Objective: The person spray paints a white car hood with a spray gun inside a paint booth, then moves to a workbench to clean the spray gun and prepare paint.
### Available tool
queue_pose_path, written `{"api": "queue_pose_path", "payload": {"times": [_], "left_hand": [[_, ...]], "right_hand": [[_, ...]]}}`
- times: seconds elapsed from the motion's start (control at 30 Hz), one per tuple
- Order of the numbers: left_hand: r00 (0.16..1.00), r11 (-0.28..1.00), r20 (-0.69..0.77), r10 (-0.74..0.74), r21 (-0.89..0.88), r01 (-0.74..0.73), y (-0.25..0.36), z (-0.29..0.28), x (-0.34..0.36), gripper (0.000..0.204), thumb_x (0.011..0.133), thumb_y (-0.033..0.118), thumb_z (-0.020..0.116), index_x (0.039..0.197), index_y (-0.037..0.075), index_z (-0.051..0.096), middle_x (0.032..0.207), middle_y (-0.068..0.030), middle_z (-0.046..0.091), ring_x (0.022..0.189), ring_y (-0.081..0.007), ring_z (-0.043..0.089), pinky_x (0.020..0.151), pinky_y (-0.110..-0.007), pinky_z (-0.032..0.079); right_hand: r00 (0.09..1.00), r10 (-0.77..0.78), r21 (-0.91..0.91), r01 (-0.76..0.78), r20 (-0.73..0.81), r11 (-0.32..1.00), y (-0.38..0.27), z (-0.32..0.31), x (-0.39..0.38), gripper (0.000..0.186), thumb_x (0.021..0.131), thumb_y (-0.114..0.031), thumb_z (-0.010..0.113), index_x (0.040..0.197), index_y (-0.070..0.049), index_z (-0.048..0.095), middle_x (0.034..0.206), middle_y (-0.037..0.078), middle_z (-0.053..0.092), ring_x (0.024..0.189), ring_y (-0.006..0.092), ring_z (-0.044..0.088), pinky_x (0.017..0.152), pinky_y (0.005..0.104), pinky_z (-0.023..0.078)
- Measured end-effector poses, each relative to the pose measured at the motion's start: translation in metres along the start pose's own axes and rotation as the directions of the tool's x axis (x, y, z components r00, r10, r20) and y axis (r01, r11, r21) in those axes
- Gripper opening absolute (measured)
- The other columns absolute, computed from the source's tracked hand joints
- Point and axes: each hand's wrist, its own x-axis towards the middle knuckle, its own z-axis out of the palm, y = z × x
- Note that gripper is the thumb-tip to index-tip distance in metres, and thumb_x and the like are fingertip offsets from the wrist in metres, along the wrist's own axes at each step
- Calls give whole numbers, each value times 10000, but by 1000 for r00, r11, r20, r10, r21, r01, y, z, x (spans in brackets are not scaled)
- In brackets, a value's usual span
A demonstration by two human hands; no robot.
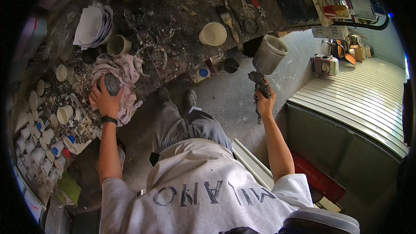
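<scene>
My right hand point(265, 102) is wrapped round the handle of a dark spray gun point(258, 80), out past the bench edge. On top of the gun stands a cloudy, open plastic cup point(268, 56), tilted slightly. Over the bench at the left, my left hand point(105, 100) grips a round grey lid point(112, 85), thumb and fingers about its rim. Beneath the lid and hand lies a crumpled, pink-stained rag point(130, 67). Just beyond the rag a dirty beige cup point(118, 45) stands.
Paint specks crust the workbench point(173, 26). On it are a white tub point(213, 34), a paintbrush point(228, 21), a stack of white paper sheets point(93, 25) and several small cups point(47, 135). A ribbed metal surface point(355, 99) lies to the right.
</scene>
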Motion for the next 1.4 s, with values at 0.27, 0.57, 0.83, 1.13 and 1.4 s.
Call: {"api": "queue_pose_path", "payload": {"times": [0.27, 0.57, 0.83, 1.13, 1.4], "left_hand": [[982, 980, -175, 68, -172, -98, -3, -12, 3, 910, 747, 532, 868, 1473, 170, 455, 1456, -172, 413, 1328, -408, 376, 1088, -587, 284], [996, 993, -59, 65, -96, -71, 5, -6, 14, 902, 774, 541, 846, 1508, 223, 430, 1468, -168, 420, 1318, -386, 395, 1073, -593, 262], [969, 895, -200, 142, -392, -212, 55, -21, 4, 864, 821, 461, 826, 1506, 113, 431, 1459, -184, 472, 1350, -382, 450, 1084, -554, 347], [719, -562, 690, 84, -564, 606, 87, -8, 4, 734, 1040, 607, 408, 1494, 31, 381, 1444, -174, 489, 1209, -383, 605, 1012, -508, 537], [805, -172, 592, -39, -798, 578, 94, -3, -7, 900, 1019, 608, 482, 1600, 19, 130, 1493, -213, 404, 1003, -313, 704, 745, -383, 609]], "right_hand": [[990, -132, 48, 134, -46, 990, 6, 9, -5, 584, 858, 4, 634, 1438, -33, 579, 822, -20, 607, 682, 92, 534, 620, 261, 440], [996, -9, -25, 7, -84, 1000, -8, 8, -15, 636, 816, 3, 597, 1448, -67, 573, 790, -19, 599, 664, 99, 536, 595, 262, 440], [991, -79, -47, 74, -109, 996, 12, -8, -23, 580, 869, -65, 646, 1442, -139, 592, 795, 25, 640, 691, 104, 591, 579, 287, 476], [993, 17, -770, 82, 119, 632, 65, -43, -6, 527, 886, -197, 654, 1392, -337, 611, 1064, 232, 712, 1020, 445, 666, 840, 478, 538], [953, 257, -942, 71, 161, 329, 35, -23, 22, 473, 908, -217, 580, 1369, -312, 632, 1127, 190, 725, 1077, 398, 683, 907, 499, 547]]}}
